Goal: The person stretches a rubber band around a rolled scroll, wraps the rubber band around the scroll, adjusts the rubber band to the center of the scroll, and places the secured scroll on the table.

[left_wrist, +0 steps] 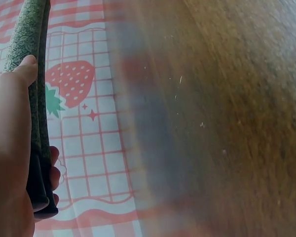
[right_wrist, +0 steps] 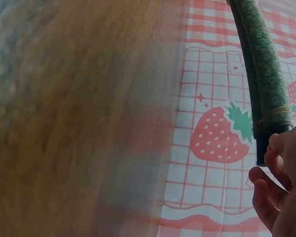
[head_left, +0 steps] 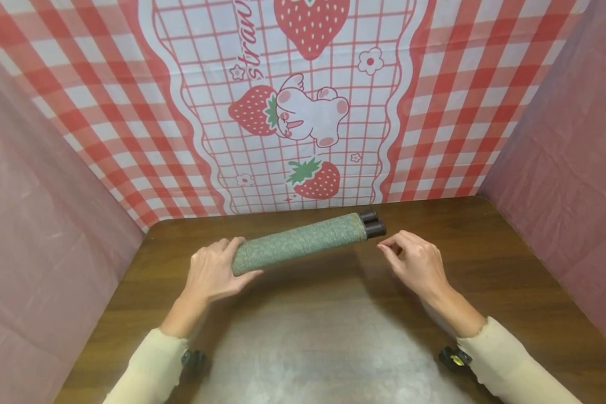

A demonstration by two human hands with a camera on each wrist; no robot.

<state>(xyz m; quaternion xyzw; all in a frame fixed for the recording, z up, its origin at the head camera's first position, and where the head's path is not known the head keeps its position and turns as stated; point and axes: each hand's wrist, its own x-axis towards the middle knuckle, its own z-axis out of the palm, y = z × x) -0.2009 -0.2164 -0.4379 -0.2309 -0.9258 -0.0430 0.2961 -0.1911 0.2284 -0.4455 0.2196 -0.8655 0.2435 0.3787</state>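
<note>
A rolled scroll (head_left: pixel 300 242), covered in green patterned cloth with two dark rod ends (head_left: pixel 375 228) side by side, is held up over the table, its right end higher in the head view. My left hand (head_left: pixel 213 270) grips its left end, thumb along the near side. In the left wrist view, dark rod ends (left_wrist: pixel 37 197) also show at that end, with fingertips (left_wrist: pixel 54 175) wrapped behind. Just off the right rod ends is my right hand (head_left: pixel 418 262), fingers curled and thumb drawn in to them; nothing shows in its grasp. A thin yellowish band (right_wrist: pixel 274 114) circles the scroll near this end.
Beneath my hands lies a brown wooden table (head_left: pixel 308 325) with a glossy reflection. Behind it hangs a red-and-white checked cloth (head_left: pixel 449 101) printed with strawberries. Pinkish curtains (head_left: pixel 40 185) enclose both sides. A small dark device (head_left: pixel 454 357) sits at each wrist.
</note>
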